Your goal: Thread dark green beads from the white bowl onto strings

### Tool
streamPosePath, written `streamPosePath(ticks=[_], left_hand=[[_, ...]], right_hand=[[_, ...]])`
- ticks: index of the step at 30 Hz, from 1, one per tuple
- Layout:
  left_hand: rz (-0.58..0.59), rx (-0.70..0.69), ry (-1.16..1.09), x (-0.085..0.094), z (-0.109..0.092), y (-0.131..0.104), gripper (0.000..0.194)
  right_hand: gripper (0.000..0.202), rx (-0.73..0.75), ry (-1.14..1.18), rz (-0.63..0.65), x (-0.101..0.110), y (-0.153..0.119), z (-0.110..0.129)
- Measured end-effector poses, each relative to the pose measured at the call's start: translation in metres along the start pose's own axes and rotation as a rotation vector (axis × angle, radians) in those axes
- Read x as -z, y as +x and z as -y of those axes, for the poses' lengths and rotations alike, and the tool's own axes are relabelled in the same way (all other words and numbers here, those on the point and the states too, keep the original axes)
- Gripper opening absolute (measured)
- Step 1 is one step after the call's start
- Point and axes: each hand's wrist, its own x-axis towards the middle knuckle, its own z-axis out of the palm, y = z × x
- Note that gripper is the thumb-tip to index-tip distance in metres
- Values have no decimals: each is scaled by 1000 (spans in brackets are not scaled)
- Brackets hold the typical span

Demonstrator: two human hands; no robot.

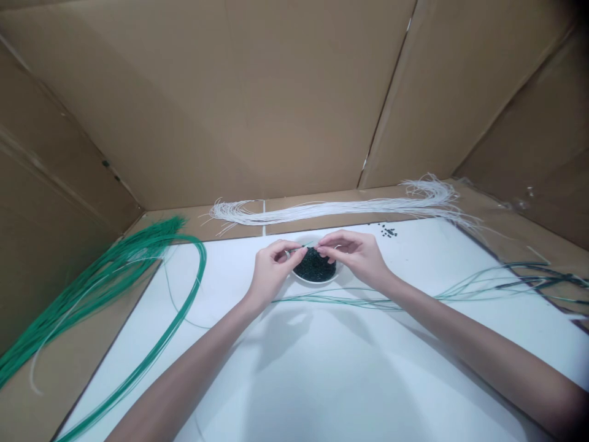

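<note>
A white bowl [317, 282] full of small black pieces [315, 265] stands near the far edge of the white board. Over its left rim, my left hand [275, 265] pinches a thin green strand [309, 244], thumb and forefinger together. My right hand [353, 253] is above the bowl's right side, its fingertips pressed together close to the left ones. Whatever lies between the right fingertips is too small to make out. Both hands are nearly touching above the black pieces.
Green wires [115, 270] lie in a thick bundle at the left, some curving onto the white board [322, 380]. White strands [317, 211] stretch along the back. Loose black bits [389, 231] sit behind my right hand. Thin green wires [464, 286] cross the right side. Cardboard walls [276, 104] surround the area.
</note>
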Motion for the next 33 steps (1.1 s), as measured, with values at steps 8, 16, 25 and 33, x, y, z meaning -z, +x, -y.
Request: streamPosePath(ticks=[8, 16, 25, 33], left_hand=[[10, 44, -56, -1, -3, 0, 26], [25, 41, -68, -1, 0, 0, 25], [44, 87, -35, -2, 1, 1, 14], [49, 76, -47, -1, 0, 1, 7]], right_hand=[[27, -45, 21, -9, -1, 0, 1], [26, -20, 1, 2, 0, 1, 0], [23, -46, 36, 3, -2, 0, 4], [22, -86, 57, 9, -3, 0, 7]])
